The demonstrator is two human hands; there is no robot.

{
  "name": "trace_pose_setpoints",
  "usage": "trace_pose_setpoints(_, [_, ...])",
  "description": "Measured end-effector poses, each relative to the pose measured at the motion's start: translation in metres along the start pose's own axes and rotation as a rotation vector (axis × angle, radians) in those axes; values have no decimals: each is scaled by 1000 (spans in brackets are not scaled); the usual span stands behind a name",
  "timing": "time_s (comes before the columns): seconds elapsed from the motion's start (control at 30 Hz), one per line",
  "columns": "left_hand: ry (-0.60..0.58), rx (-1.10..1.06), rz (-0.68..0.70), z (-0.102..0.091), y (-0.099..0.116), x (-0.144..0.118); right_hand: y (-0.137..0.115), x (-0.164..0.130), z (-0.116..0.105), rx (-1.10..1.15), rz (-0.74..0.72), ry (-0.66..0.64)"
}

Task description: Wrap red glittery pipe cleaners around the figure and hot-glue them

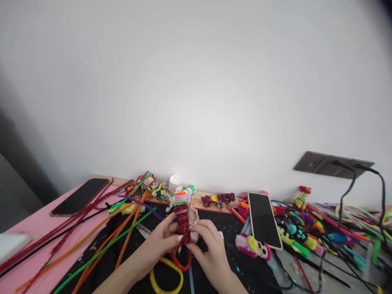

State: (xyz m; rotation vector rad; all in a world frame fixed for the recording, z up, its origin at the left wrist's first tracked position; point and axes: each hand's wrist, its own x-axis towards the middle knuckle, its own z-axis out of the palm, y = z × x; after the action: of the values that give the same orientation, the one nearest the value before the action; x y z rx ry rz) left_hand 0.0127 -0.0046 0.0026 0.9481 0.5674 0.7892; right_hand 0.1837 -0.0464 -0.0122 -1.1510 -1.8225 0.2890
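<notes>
Both of my hands hold an upright pipe-cleaner figure (182, 216) over a black mat (147, 261). Its body is a coil of dark red glittery pipe cleaner, topped with pink, green and orange loops. My left hand (161, 243) pinches the lower part of the coil from the left. From the right, my right hand (210, 245) grips its base, with a pale pink fuzzy piece (193, 216) behind the fingers. A red ring (181, 262) and a yellow ring (167, 279) lie on the mat just below my hands.
Long orange, green, purple and dark red pipe cleaners (101, 241) fan out to the left over a pink sheet (27, 237). A phone (80, 196) lies at back left, another phone (263, 219) at right. Small finished figures line the wall; a tangle of coloured pieces and black cables (361, 192) fills the right.
</notes>
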Motion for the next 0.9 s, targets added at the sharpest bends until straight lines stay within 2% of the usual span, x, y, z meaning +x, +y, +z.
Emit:
trace_pose_setpoints(0.3, [1, -43, -42, -1, -1, -1, -2, 0, 0, -20, -6, 10])
trace_pose_setpoints(0.63, [86, -21, -43, -5, -3, -1, -2, 1, -1, -20, 37, -28])
trace_pose_setpoints(0.77, [199, 13, -7, -7, 0, 3, 3, 3, -4, -161, 72, 28])
trace_pose_setpoints(0.9, [282, 22, 40, -10, 0, 5, 9, 7, -8, -380, 234, 15])
